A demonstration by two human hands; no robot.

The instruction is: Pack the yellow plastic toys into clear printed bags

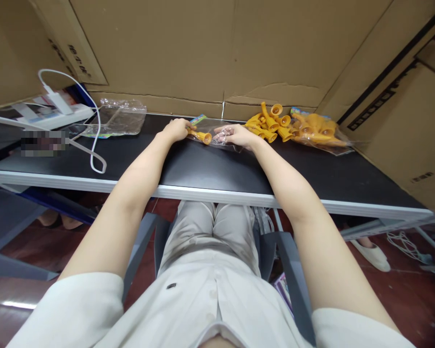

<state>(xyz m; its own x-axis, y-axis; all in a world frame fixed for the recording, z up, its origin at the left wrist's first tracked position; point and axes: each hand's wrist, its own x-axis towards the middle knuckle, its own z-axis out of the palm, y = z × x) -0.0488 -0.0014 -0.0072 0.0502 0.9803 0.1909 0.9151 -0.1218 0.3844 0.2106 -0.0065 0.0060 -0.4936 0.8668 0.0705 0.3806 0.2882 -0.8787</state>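
My left hand (177,129) is closed around the narrow end of an orange toy trumpet (202,137) lying on the black table (210,169). The trumpet's flared end points right, at the mouth of a clear plastic bag (217,129) with a coloured header. My right hand (235,135) rests on that bag with its fingers pressed on the plastic, seeming to grip it. A heap of loose orange trumpets (268,123) lies just right of my right hand.
A clear bag filled with orange trumpets (319,131) lies at the far right. A stack of empty clear bags (116,118) sits at the left, beside a white power strip (54,113) and a white cable (94,145). Cardboard walls (203,48) enclose the table.
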